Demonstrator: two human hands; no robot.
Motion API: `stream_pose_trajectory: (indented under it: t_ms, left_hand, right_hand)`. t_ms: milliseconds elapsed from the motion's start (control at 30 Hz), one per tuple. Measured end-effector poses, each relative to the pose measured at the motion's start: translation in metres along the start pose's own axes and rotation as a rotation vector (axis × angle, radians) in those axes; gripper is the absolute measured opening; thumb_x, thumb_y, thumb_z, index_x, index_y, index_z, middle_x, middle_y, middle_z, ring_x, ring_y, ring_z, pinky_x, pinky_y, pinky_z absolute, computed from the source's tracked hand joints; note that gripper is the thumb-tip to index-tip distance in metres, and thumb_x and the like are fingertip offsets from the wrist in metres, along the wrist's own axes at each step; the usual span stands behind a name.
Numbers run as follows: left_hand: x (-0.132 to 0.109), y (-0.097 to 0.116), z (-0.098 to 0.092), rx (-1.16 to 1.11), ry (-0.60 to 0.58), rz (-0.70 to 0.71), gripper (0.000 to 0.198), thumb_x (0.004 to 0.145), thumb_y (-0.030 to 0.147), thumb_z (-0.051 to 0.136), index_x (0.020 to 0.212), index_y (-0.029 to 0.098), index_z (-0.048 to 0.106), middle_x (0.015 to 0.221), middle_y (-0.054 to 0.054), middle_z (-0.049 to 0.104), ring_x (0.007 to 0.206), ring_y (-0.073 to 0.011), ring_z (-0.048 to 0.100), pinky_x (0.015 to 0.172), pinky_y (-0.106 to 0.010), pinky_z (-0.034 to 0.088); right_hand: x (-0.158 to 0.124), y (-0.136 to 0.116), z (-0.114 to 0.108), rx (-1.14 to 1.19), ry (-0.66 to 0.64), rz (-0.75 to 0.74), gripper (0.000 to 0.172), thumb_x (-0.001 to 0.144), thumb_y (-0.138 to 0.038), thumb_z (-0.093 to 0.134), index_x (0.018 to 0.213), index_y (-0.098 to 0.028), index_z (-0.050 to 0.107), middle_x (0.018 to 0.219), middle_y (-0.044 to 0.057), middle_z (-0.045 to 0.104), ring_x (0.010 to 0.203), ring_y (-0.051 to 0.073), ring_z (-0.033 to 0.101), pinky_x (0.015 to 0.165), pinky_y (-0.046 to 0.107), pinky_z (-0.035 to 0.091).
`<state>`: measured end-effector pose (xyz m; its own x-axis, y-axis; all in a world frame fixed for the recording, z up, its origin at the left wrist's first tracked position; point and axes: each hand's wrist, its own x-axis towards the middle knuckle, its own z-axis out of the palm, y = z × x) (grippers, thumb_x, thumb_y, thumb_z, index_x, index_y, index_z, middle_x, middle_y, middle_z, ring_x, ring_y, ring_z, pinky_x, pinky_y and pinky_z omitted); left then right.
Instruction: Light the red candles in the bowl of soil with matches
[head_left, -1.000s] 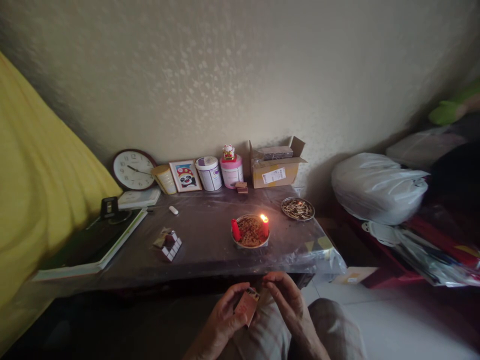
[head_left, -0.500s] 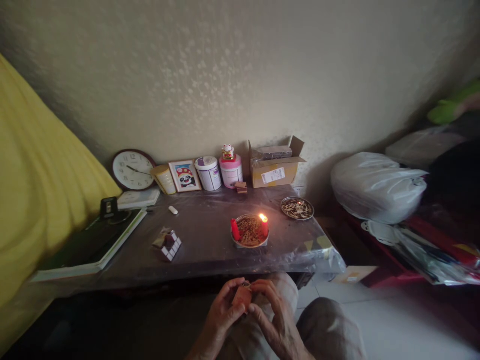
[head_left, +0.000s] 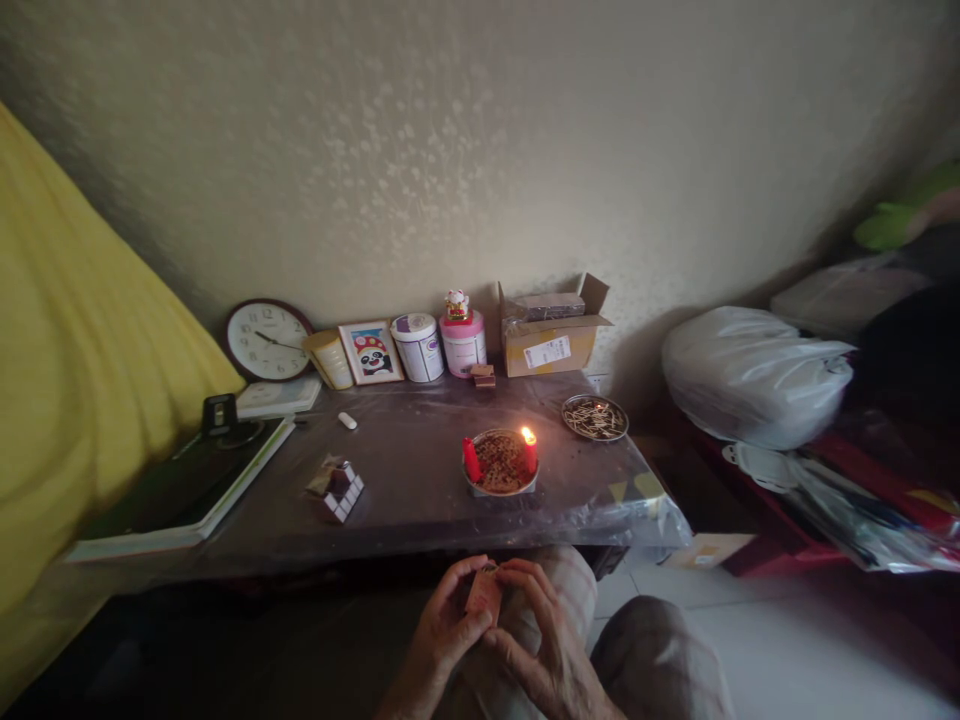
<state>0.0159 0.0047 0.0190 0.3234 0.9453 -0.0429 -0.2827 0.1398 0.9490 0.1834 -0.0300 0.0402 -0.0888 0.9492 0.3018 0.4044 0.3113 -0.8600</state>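
Low over my lap, in front of the table, my left hand (head_left: 455,618) grips a small orange-red matchbox (head_left: 485,594) between thumb and fingers. My right hand (head_left: 551,635) closes on the box from the other side, its fingertips at the top edge and its thumb near the lower end. Whether a match is between those fingertips I cannot tell. On the table beyond, a round dish (head_left: 501,490) of brown grainy material bears two red candles. The right candle (head_left: 531,455) burns with a flame; the left candle (head_left: 471,460) shows none.
A metal plate of matchsticks (head_left: 595,418) lies at the table's right. A small block of mirrored tiles (head_left: 343,492) is left of the dish. Along the wall stand a clock (head_left: 268,340), a framed panda picture (head_left: 370,352), two tubs and an opened carton (head_left: 551,345).
My right thumb has shifted slightly left and down along the matchbox, and more of the box's face shows. The things on the table stay in place.
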Motion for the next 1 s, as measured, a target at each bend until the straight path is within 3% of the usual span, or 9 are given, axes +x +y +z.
stream_pose_trajectory:
  t_ms: [400,1000]
  left_hand:
    - [-0.005,0.015,0.005,-0.057,-0.061,-0.051,0.052,0.07,0.04,0.075,0.119,0.027,0.064,0.13,-0.011,0.064,0.125,-0.0336,0.052,0.106,-0.049,0.039]
    - [-0.007,0.023,0.006,-0.024,-0.077,-0.081,0.05,0.072,0.038,0.074,0.12,0.026,0.064,0.13,-0.012,0.064,0.128,-0.0338,0.05,0.109,-0.049,0.035]
  right_hand:
    - [0.002,0.001,-0.008,-0.001,-0.041,-0.03,0.036,0.082,-0.028,0.069,0.116,-0.026,0.058,0.122,0.007,0.058,0.115,0.023,0.057,0.099,0.035,0.048]
    - [0.002,0.0,-0.012,-0.004,-0.039,-0.057,0.033,0.085,-0.033,0.066,0.116,-0.024,0.058,0.12,0.008,0.059,0.114,0.024,0.057,0.098,0.036,0.049]
